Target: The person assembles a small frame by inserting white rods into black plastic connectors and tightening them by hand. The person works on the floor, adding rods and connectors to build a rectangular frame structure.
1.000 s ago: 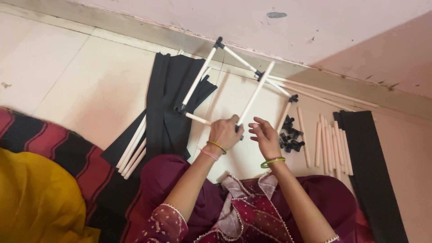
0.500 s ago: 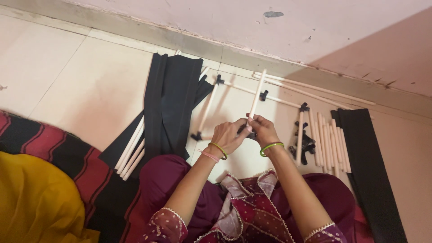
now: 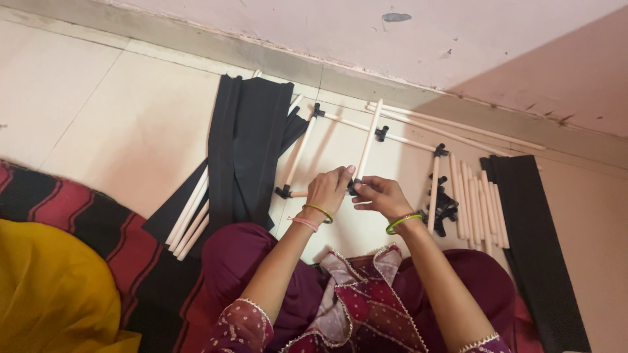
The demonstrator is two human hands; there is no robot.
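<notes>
Both hands are meeting at a black connector (image 3: 354, 187) on the floor: the left hand (image 3: 328, 191) and right hand (image 3: 381, 196) are pinching it with clenched fingers, while its white rod (image 3: 367, 142) is running straight away from the fingertips toward the wall.

Two hands (image 3: 356, 193); two black fabric bundles (image 3: 252, 144); three bangles (image 3: 317, 210).

Smooth white rods (image 3: 367, 140), matt black cloth (image 3: 252, 140)

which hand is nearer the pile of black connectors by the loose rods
Right. The right hand sits just left of the pile of black connectors, with its wrist beside them. The left hand is farther left, beyond the right hand.
</notes>
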